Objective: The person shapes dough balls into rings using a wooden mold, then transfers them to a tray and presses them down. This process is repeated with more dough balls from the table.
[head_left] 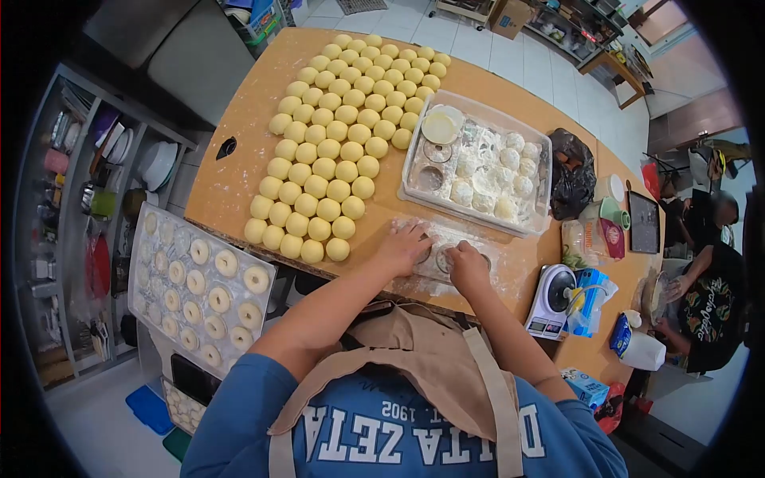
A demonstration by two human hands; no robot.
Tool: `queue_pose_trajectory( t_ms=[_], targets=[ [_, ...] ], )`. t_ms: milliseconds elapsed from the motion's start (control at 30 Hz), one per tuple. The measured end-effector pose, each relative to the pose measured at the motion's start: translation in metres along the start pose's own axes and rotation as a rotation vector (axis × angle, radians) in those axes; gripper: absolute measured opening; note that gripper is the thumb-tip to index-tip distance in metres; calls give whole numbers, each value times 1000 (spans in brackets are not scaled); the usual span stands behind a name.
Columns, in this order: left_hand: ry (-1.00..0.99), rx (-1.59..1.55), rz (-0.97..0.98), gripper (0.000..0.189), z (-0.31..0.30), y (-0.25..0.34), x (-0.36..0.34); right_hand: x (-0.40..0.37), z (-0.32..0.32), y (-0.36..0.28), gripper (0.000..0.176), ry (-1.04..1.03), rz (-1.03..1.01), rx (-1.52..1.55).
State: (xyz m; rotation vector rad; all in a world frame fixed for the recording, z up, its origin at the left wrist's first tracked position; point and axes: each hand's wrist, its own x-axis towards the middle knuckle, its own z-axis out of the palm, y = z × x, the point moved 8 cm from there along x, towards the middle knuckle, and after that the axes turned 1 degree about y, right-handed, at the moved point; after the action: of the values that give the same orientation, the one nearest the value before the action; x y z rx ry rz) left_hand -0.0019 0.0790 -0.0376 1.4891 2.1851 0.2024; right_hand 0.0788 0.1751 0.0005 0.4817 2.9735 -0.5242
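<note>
Tabletop of pale brown wood point(231, 187) fills the middle of the view, dusted with flour at its near edge. Rows of smooth yellow dough balls point(335, 151) cover its left half, packed side by side. Right of them lies a clear rectangular plastic tub point(414, 187) holding flour, floured dough rounds and a small white bowl. Off the table's left edge, lower down, sits a grey tray of ring-shaped dough pieces point(199, 295). A white digital kitchen scale point(550, 299) stands at the near right edge, and a person in a black shirt point(709, 307) is beyond it. The left hand point(402, 247) lies flat on the floured patch, fingers slightly apart. The right hand point(468, 269) is just beside it, fingers bent down onto a small flat round piece of pale dough point(443, 258) between the two hands. Whether they grip it cannot be told.
</note>
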Motion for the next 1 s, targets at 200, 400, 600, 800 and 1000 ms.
queue_pose_trajectory(
  t_ms=[200,400,600,800,1000],
  targets=[
    [-34,-6,-5,94,-7,3,-2,-2,-2,2,23,-15,20,37],
    [-23,33,-25,97,0,0,2,3,-50,18,24,84,99,233],
    [2,38,-10,100,0,-1,2,1,-30,12,25,-54,101,86],
    [-3,42,-3,102,3,-2,2,3,-10,3,28,-76,56,30],
    [-2,38,-9,100,6,-3,5,5,-9,-3,26,-102,54,-12]
  ],
)
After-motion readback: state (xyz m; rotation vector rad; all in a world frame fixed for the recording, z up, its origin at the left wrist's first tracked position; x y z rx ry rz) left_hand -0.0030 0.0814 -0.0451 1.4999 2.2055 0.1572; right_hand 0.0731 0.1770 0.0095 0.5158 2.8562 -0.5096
